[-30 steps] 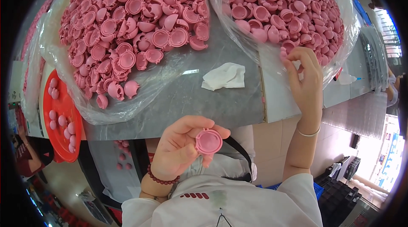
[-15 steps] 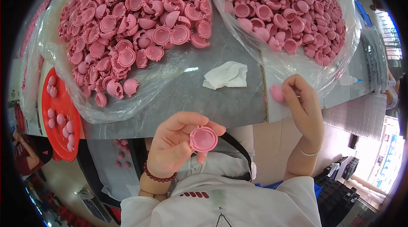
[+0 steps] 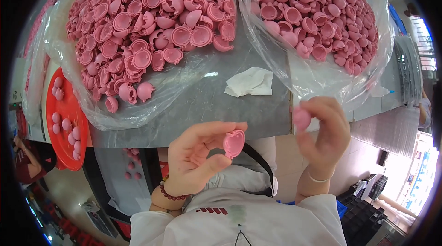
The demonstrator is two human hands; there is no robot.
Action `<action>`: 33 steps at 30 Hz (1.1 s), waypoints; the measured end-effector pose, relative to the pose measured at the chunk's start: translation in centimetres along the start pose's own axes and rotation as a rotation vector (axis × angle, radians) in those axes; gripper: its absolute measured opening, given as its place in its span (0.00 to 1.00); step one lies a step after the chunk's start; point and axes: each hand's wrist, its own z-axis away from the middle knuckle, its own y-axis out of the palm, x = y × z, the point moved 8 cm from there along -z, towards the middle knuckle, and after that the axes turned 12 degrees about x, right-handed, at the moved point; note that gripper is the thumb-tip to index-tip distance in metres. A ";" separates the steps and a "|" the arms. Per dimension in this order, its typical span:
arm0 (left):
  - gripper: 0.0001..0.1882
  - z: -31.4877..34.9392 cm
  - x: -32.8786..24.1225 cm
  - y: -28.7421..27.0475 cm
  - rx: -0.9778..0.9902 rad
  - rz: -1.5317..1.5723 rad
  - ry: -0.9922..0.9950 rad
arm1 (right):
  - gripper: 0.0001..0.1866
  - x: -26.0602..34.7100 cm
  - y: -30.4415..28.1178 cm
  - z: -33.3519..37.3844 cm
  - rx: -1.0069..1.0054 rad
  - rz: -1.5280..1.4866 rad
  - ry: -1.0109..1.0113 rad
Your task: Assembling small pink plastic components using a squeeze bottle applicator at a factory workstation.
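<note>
In front of my body, my left hand (image 3: 195,156) pinches a pink plastic half-shell (image 3: 234,144) between thumb and fingers. Its hollow, rimmed side is partly turned toward me. My right hand (image 3: 327,128), smeared by motion, is over the table's front edge to the right. A rounded pink shell piece (image 3: 301,118) sits between its fingertips and thumb, its smooth outside showing. Beyond my hands lies a large heap of pink hollow half-shells (image 3: 140,58) on clear plastic. A second heap of pink shells (image 3: 317,20) rests on another plastic sheet at the far right.
A crumpled white tissue (image 3: 249,82) lies on the grey table (image 3: 184,124). At the left stands a red tray (image 3: 54,142) with several pink balls. A small bottle with a blue tip (image 3: 380,91) is at the right. Another person's arm (image 3: 30,161) shows at the left edge.
My right hand has lifted the rounded shell piece off the table and moved it toward me. The left hand has turned its half-shell more edge-on and shifted it slightly right.
</note>
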 end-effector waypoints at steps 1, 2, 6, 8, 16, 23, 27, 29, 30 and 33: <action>0.23 -0.1 0.1 0.4 0.045 -0.002 -0.012 | 0.17 1.4 0.5 0.2 -0.011 -0.077 -0.118; 0.23 -0.1 0.3 0.7 0.090 -0.003 -0.024 | 0.17 1.5 1.2 0.1 -0.012 -0.080 -0.117; 0.21 -0.1 0.5 1.0 0.160 0.046 -0.009 | 0.19 2.4 2.9 0.3 0.049 -0.225 -0.269; 0.21 -0.1 0.6 1.2 0.178 0.036 -0.025 | 0.19 3.0 2.9 0.4 0.071 -0.286 -0.335; 0.21 -0.1 0.1 1.6 0.192 -0.114 0.062 | 0.18 3.2 4.0 0.4 0.139 -0.249 -0.384; 0.24 -0.1 1.0 1.3 0.206 -0.128 -0.002 | 0.23 4.8 4.2 2.1 -0.011 -0.061 -0.606; 0.22 -0.7 0.8 1.5 0.128 -0.074 -0.039 | 0.38 2.4 5.5 0.8 0.167 -0.778 -0.217; 0.22 -0.5 0.7 1.5 0.199 -0.136 0.007 | 0.38 2.6 8.1 1.3 0.452 -0.653 -0.147; 0.22 -0.5 0.7 1.5 0.203 -0.135 0.007 | 0.40 2.9 7.8 1.3 0.329 -0.599 -0.226; 0.22 -0.5 0.4 1.5 0.208 -0.087 0.040 | 0.40 3.6 7.3 1.3 0.312 -0.569 -0.262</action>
